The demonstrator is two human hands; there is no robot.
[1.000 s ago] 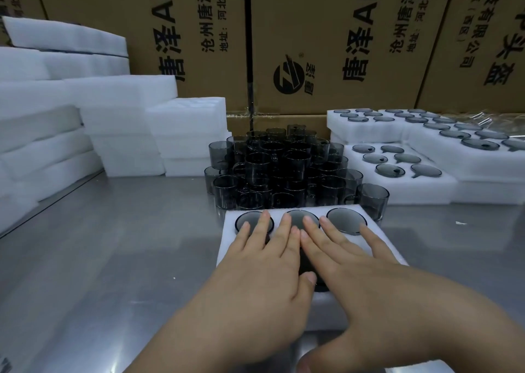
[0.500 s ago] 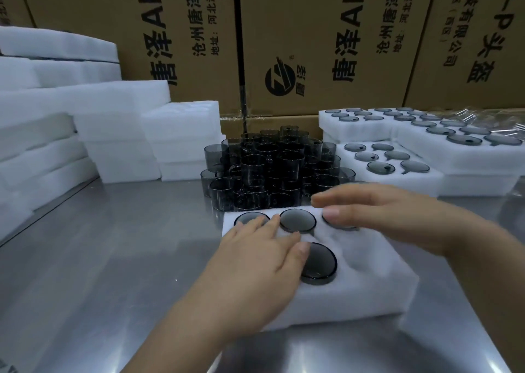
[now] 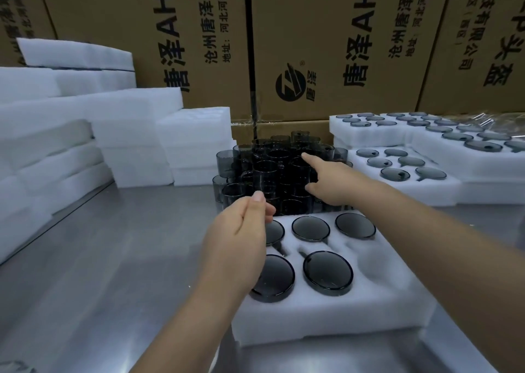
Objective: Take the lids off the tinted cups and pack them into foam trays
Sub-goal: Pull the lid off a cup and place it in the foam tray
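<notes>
Mind the pile of cups first. They stand packed rim to rim in tiers just behind the foam tray, and your right hand reaches in at the upper tier. If you pull one out sideways or catch its neighbour with a knuckle, I judge the loose ones could topple and roll across the steel table (smooth tinted walls likely give little grip, too). Lift straight up.

The second risk is the tray itself. Five dark cups sit in it, and the near left one looks to ride a little high at the edge, so a wrist dragged across it could unseat it. One pocket, at the near right, is unfilled, and I take it the next cup belongs there. Press it in crooked and the soft foam could pinch or tear.

Now your hands. Your right hand is spread, with the forefinger straight and pointing at a cup rim in the pile, the thumb out below it and the other fingers tucked under. It holds nothing, and I cannot tell whether the fingertip touches the rim. Your left hand hovers above the back left corner of the tray and hides part of the cup there. Its fingers are loosely curled, with the thumb lying along the forefinger. Nothing shows in it, and it does not seem to touch the tray.
</notes>
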